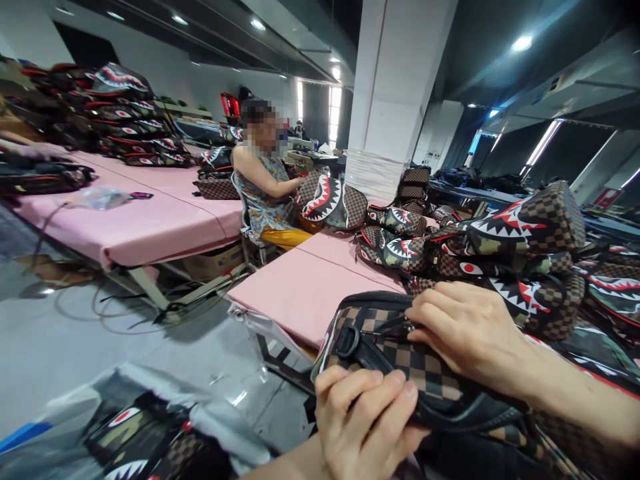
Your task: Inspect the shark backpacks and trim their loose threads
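A brown-and-black checkered bag [367,327] with black trim lies at the near edge of the pink table. My left hand [367,420] is closed around its near side, fingers curled over the edge beside a black strap [373,353] with a buckle. Over the top of the bag, my right hand [463,327] has its thumb and fingers pinched together at the dark seam. A small metal bit, perhaps a zipper pull, shows at those fingertips, though the fingers mostly hide it. A black carry handle [467,417] loops below my right wrist.
Stacked checkered bags with shark-mouth prints [525,227] stand on the right. Across the pink table [310,273] a seated person [263,180] handles another bag [333,200]. An open plastic sack [210,407] holding bags sits lower left. A white pillar [395,87] rises behind.
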Demonstrator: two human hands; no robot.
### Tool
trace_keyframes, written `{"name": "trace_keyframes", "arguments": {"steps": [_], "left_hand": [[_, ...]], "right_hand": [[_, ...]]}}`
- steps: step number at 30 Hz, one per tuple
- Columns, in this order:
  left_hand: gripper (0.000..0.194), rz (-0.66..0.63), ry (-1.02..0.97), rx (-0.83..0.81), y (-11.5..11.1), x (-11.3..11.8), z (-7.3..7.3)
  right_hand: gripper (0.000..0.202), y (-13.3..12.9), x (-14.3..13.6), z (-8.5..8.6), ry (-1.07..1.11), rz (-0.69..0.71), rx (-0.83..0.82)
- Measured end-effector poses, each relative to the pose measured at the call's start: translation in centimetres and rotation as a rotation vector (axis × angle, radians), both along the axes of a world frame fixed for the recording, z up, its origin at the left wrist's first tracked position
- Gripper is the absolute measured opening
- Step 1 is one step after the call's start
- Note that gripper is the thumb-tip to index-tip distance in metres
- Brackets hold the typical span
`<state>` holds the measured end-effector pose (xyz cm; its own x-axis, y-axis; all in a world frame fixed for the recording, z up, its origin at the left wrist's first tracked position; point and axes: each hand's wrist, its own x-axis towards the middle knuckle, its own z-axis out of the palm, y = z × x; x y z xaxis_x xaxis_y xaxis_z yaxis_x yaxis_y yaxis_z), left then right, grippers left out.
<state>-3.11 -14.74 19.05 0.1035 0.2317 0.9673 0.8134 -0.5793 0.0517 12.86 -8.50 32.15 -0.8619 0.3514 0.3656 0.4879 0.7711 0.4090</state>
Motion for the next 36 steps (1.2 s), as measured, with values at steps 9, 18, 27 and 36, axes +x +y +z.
{"name": "trace_keyframes", "arguments": {"steps": [9,18,27,36], "left_hand": [[0.019,-0.051,-0.106,0.046,0.1,0.6,0.5],[0.017,-0.070,-0.113,0.037,0.0,0.6,0.7],[0.017,-0.085,-0.109,0.037,0.0,0.5,1.2],[0.016,-0.099,-0.138,0.067,0.0,0.8,1.1]], "right_hand": [[0.025,0.0,-0.6,0.5,-0.056,0.154,0.149],[0.028,-0.1,-0.8,0.5,-0.085,0.227,0.193],[0.025,-1.0,-1.2,0.4,-0.142,0.319,0.249],[0.029,-0.4,-0.7,0.5,-0.108,0.277,0.222]]}}
